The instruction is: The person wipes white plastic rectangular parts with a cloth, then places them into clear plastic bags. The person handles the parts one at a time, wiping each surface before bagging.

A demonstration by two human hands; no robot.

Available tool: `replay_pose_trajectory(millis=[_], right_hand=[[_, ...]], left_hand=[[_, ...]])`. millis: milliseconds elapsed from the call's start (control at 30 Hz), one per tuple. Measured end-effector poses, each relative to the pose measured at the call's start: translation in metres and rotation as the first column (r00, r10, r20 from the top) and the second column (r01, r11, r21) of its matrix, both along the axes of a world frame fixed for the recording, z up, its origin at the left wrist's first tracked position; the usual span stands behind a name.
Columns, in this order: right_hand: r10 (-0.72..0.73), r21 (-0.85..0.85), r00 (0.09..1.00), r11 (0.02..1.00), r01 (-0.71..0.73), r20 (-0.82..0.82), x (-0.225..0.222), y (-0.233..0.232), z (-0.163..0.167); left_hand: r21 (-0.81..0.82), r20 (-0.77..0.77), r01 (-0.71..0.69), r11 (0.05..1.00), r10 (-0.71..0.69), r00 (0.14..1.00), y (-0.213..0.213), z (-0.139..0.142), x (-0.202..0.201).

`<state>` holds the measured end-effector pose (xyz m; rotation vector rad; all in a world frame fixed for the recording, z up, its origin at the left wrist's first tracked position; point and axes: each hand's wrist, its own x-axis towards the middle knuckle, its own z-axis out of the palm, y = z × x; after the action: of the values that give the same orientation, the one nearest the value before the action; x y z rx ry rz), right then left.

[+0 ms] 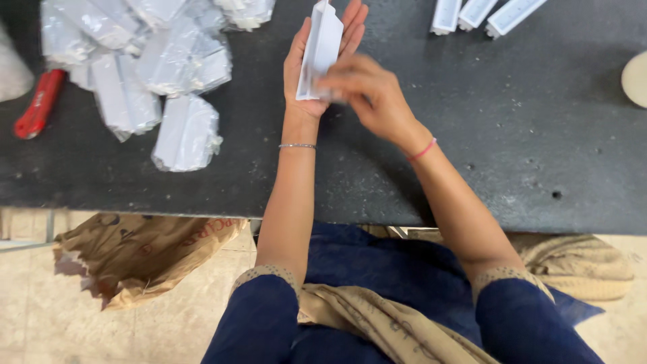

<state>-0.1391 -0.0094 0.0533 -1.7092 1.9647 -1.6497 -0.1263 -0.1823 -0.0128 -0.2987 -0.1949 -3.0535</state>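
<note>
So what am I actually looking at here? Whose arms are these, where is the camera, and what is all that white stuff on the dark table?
There is no machine here: these are a person's two bare arms, filmed by one camera worn on their head and looking down. The left hand lies open, palm up, with a long white plastic channel piece resting in it. The right hand touches the piece's lower end; it is blurred, so the exact grip is unclear. On the dark table, at upper left, lies a heap of similar parts in clear plastic bags, with a red handle beside it. Three unwrapped white pieces lie at the top right. A brown paper sack sits on the floor.
</note>
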Motion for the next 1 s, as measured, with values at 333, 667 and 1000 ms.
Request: replay_pose_trajectory(millis=[333,667,1000], right_hand=[[-0.073,-0.055,0.938,0.994,0.097,0.338,-0.082,0.055,-0.023],[-0.499,-0.445,0.633,0.452,0.773,0.592,-0.189,0.156,-0.091],[-0.91,-0.362,0.267,0.145,0.921,0.316,-0.193,0.179,-0.102]], left_hand=[[-0.345,-0.108,-0.295,0.891,0.275,0.955,-0.014,-0.014,-0.007],[-0.758,-0.083,-0.357,0.547,0.462,0.883,0.023,-0.028,-0.018],[-0.884,-0.119,-0.329,0.333,0.519,0.846,0.041,-0.031,-0.063]])
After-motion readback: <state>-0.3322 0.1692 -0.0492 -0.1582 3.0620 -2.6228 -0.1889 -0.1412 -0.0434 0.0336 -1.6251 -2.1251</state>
